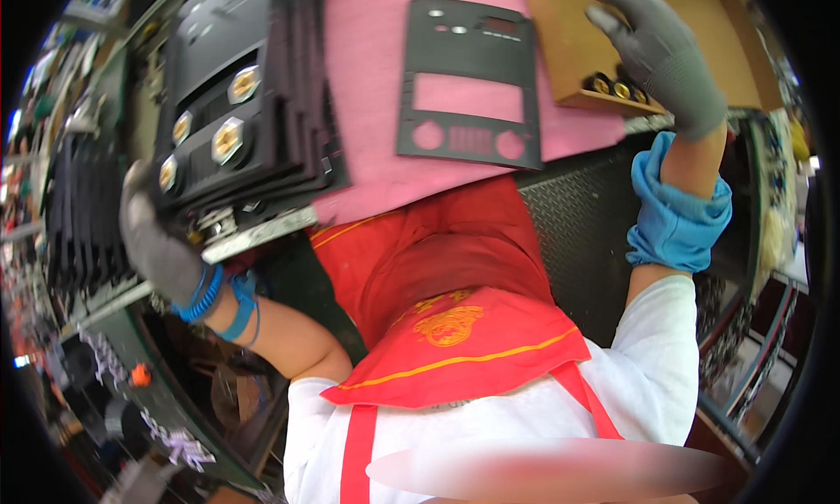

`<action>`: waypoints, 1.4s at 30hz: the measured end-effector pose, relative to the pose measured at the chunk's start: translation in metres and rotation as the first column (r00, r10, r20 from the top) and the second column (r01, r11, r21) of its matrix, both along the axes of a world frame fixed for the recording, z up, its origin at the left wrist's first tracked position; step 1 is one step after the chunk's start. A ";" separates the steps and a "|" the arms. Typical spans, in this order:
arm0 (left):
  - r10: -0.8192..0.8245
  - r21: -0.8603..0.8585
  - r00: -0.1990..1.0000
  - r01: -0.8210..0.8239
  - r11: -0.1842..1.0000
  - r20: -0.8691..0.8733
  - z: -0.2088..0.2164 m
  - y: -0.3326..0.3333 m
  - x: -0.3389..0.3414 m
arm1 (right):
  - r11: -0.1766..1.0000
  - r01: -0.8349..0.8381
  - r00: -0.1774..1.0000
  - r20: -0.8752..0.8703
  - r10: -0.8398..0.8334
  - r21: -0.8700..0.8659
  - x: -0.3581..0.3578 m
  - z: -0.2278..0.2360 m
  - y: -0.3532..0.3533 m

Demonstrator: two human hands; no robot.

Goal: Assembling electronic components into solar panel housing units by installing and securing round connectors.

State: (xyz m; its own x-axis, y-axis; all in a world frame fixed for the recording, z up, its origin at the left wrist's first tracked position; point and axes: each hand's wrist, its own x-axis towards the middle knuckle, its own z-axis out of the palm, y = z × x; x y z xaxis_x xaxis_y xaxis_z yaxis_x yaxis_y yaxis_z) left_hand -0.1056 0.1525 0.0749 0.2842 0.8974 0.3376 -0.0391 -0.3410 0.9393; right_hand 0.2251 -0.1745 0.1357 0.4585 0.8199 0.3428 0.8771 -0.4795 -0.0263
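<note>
A black perforated panel [468,145] with a rectangular window and two round holes lies on the pink sheet [367,93] in front of me. To its left is a stack of similar black panels [223,49]; the top one carries several round gold-and-silver parts [228,142]. My left hand [159,237], in a grey glove, is at the near left corner of this stack with its fingers stretched out; whether it touches the panels cannot be made out. My right hand [669,62], also gloved, hangs open over a cardboard box [744,31], thumb apart from the fingers, nothing visible in it.
Small round black parts with gold centres [621,88] lie in the box's near corner. Another row of black panels [83,215] stands at the far left. Red apron cloth [455,259] covers my lap, below the table edge [262,234]. Dark textured metal [582,224] shows beside it.
</note>
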 end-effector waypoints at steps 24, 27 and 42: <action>-0.452 0.473 0.696 0.714 0.516 -0.557 -0.073 -0.181 0.074 | 0.839 0.122 0.837 -0.399 -0.374 -0.530 0.024 -0.036 -0.005; -0.453 0.507 0.759 0.651 0.565 -0.468 -0.061 -0.181 0.073 | 0.936 0.284 0.528 -0.849 0.028 0.207 -0.014 -0.021 0.000; -0.383 0.295 0.924 0.363 0.884 0.013 -0.057 -0.181 0.070 | 0.851 0.253 -0.084 -0.866 0.493 0.460 -0.146 -0.067 0.033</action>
